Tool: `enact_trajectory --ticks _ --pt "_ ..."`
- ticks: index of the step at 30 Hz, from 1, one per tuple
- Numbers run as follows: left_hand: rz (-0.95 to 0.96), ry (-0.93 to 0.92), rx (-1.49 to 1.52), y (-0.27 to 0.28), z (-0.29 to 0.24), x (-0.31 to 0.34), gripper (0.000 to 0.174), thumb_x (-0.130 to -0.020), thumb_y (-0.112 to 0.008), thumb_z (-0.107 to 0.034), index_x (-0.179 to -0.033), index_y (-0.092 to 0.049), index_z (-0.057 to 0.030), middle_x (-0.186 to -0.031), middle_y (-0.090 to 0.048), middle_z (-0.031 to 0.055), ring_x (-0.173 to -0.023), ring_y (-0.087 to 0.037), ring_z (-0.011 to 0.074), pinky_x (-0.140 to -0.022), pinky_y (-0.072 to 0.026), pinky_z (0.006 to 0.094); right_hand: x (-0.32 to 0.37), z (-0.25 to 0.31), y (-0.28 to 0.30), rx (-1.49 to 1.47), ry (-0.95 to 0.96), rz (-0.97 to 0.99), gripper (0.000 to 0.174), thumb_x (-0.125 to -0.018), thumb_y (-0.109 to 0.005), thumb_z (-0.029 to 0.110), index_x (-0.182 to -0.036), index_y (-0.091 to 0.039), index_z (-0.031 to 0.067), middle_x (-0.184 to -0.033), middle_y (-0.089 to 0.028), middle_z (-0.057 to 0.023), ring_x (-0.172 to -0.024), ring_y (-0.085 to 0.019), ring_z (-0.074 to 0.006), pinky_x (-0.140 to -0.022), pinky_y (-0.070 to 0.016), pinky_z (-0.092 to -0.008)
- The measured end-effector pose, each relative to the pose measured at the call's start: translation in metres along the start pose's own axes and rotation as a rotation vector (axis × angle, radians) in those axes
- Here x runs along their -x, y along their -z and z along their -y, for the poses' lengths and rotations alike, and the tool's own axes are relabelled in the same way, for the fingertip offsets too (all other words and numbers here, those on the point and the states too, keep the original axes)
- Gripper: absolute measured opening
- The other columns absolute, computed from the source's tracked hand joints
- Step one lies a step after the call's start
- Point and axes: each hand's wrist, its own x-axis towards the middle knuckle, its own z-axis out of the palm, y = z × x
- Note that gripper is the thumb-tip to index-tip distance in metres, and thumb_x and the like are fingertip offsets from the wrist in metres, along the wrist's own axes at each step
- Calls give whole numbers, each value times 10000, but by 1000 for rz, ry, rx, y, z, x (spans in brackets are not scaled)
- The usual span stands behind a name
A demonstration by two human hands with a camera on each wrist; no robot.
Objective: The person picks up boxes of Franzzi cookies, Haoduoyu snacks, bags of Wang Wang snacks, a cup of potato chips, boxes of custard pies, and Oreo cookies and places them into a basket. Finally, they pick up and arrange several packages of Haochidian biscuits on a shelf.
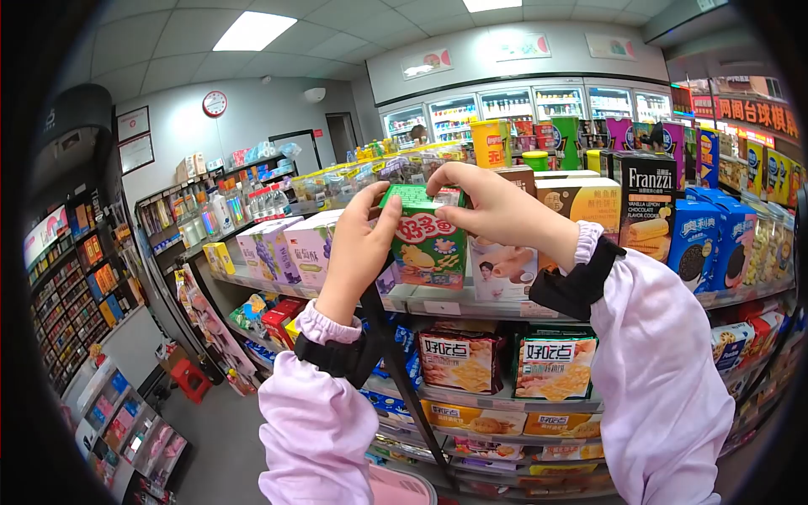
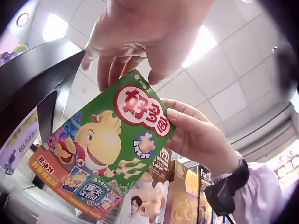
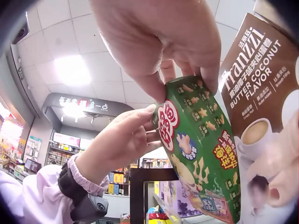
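Observation:
A green snack box [image 1: 431, 257] with red and white lettering and a cartoon fish on its front is held upright at the shelf's front. My left hand [image 1: 358, 244] pinches its upper left corner, thumb on the near face. My right hand [image 1: 492, 202] grips the upper right corner from above. In the left wrist view the box [image 2: 112, 140] is tilted, with an orange band along its bottom. The right wrist view shows its printed side panel [image 3: 205, 126] between thumb and fingers. Behind it stands a brown and white Franzzi cookie box [image 3: 266, 107].
Purple and white boxes [image 1: 313, 257] stand left on the same shelf. A black Franzzi box [image 1: 644, 202] and blue biscuit packs [image 1: 699, 244] stand right. A black post [image 1: 408, 387] runs down the shelf front. Lower shelves hold biscuit packs [image 1: 555, 366]; a pink basket [image 1: 400, 488] is below.

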Motion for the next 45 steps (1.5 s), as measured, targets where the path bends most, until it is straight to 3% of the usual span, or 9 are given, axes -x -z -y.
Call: enact_trajectory --ticks 4,7,9,17,25,30,37,44,45 --pt "2 -4 -209 3 21 0 373 -897 -551 -242 -1114 -530 61 -978 -614 107 -891 -574 133 -781 -454 261 -4 -6 -11 168 -14 62 250 -813 -547 109 -1038 -506 11 -1009 -570 -162 -1021 -531 -306 -870 -424 -365" --pt "6 20 -206 2 31 0 424 -885 -530 -312 -1071 -552 69 -988 -610 219 -904 -606 292 -771 -464 334 -5 -4 -20 348 11 79 220 -798 -546 93 -998 -514 7 -948 -583 -170 -996 -539 -323 -841 -432 -383" --pt "11 3 -266 3 32 -2 406 -887 -519 -310 -1056 -569 56 -968 -613 226 -891 -606 321 -769 -465 351 -6 -6 -26 476 66 67 187 -779 -544 78 -948 -524 1 -887 -598 -185 -976 -545 -345 -821 -436 -407" --pt "132 12 -548 3 28 -18 322 -875 -502 -286 -966 -622 -1 -925 -622 210 -887 -590 366 -776 -452 430 -6 4 -39 881 135 -100 253 -705 -585 35 -957 -579 8 -1072 -567 -166 -1188 -422 -357 -1016 -315 -444" --pt "84 -34 -434 -3 31 -21 299 -854 -542 -245 -996 -612 8 -943 -630 185 -911 -594 331 -803 -458 373 23 17 -36 793 101 -103 301 -718 -578 50 -1016 -562 15 -1192 -513 -166 -1218 -394 -344 -1030 -300 -444" --pt "45 -172 -555 -6 -6 5 318 -851 -540 -152 -1128 -546 2 -1125 -566 184 -1070 -536 294 -916 -398 336 72 43 -24 681 33 -90 338 -721 -591 45 -1054 -541 23 -1167 -502 -171 -1158 -429 -357 -958 -375 -429" --pt "-87 -390 -363 -28 -56 135 322 -729 -509 77 -1042 -557 20 -1056 -572 172 -1016 -539 325 -901 -404 384 199 81 -25 159 -188 -36 301 -771 -587 41 -1066 -526 41 -1184 -492 -185 -1094 -481 -352 -891 -414 -396" --pt "407 337 -141 -62 -32 327 281 -778 -599 -50 -1054 -573 -5 -1033 -594 164 -961 -571 311 -833 -453 353 381 92 -77 -321 -626 187 238 -823 -571 130 -1044 -565 41 -1018 -588 -131 -927 -581 -290 -796 -468 -353" --pt "470 427 -146 -63 -19 358 282 -801 -586 -99 -1070 -574 -14 -1020 -599 177 -947 -574 330 -820 -459 357 404 96 -81 -386 -859 323 252 -821 -571 139 -1052 -560 38 -1031 -592 -137 -919 -596 -273 -784 -477 -333"
